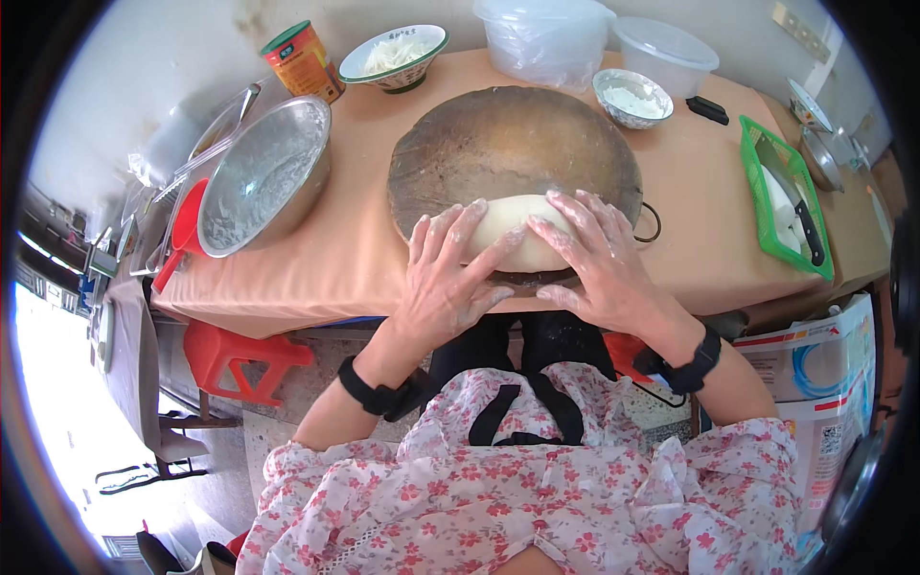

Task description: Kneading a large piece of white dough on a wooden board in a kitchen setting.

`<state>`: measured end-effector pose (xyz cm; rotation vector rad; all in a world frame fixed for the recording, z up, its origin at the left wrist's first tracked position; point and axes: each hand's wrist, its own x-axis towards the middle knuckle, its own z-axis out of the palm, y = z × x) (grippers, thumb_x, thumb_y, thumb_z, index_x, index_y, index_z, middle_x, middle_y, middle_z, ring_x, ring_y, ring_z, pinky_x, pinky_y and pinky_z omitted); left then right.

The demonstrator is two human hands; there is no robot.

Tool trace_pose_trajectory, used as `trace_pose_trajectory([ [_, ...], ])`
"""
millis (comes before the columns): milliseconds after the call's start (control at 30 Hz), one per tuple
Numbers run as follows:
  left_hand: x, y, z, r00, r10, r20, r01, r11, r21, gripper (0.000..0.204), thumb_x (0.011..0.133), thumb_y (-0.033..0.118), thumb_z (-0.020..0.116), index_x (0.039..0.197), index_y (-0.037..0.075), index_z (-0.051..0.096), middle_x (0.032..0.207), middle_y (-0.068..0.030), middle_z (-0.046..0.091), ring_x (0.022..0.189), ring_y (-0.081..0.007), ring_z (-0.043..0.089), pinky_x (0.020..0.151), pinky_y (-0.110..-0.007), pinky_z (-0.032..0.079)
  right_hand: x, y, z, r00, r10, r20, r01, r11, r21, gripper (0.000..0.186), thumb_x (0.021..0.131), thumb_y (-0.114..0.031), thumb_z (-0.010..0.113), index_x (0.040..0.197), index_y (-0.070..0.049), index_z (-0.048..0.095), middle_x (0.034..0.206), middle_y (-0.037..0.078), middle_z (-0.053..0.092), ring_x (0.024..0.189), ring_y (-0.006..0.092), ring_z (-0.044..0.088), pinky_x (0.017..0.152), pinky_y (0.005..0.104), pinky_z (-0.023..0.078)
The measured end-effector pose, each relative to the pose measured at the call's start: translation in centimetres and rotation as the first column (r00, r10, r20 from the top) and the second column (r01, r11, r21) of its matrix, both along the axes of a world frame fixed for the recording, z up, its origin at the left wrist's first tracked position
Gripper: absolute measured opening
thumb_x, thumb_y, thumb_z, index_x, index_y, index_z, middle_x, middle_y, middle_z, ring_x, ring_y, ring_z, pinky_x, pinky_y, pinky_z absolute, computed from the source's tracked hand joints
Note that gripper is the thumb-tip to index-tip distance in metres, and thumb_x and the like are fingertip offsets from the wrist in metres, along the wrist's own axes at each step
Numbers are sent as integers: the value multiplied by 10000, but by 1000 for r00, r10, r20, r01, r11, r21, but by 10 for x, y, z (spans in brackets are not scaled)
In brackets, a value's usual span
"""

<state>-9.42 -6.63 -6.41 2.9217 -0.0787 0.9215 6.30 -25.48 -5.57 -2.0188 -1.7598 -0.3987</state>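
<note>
A smooth, pale lump of dough lies on the near edge of a round wooden chopping board. My left hand cups its left end, fingers spread over the top. From the right side my right hand clasps it in the same way, with the thumb at the near side. Flour whitens the fingers of both hands. The underside of the dough is hidden.
Left of the board stand a floury metal bowl, a red dipper and an orange can. Behind are a bowl of white shreds, plastic tubs and a bowl of white powder. A green basket at right holds a knife.
</note>
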Motion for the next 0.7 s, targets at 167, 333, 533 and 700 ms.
trace_pose_trajectory([
  [167, 2, 4, 15, 996, 57, -63, -69, 974, -215, 837, 667, 303, 817, 1422, 212, 469, 1329, -132, 496, 1216, -340, 485, 1023, -478, 357, 12, -4, 7, 930, -24, -367, 38, 999, 29, 828, 686, -191, 817, 1428, -149, 454, 1457, 132, 426, 1335, 359, 404, 1062, 483, 367],
  [333, 18, 19, 22, 958, 48, -282, -158, 911, -381, 817, 618, 218, 851, 1359, 133, 518, 1287, -131, 566, 1173, -351, 524, 995, -443, 424, 10, 6, 5, 897, -26, -441, 60, 996, 63, 750, 658, -111, 820, 1344, -109, 516, 1259, 140, 547, 1160, 369, 516, 982, 449, 444],
  [533, 12, 18, 18, 999, 30, -38, -42, 931, -363, 694, 573, 110, 859, 1224, 96, 620, 1126, -113, 651, 1062, -333, 587, 929, -422, 471, -7, 4, 10, 978, -24, -205, 77, 964, 256, 711, 602, -34, 795, 1272, -120, 576, 1130, 108, 569, 1020, 342, 553, 875, 430, 496],
  [700, 25, 30, 67, 996, 56, 66, -32, 947, -319, 661, 593, 160, 855, 1210, 139, 618, 1101, -73, 644, 1059, -313, 580, 927, -441, 427, 8, 25, 53, 995, -32, -91, 63, 927, 369, 710, 583, -24, 799, 1254, -130, 590, 1116, 93, 587, 1016, 322, 571, 863, 418, 501],
])
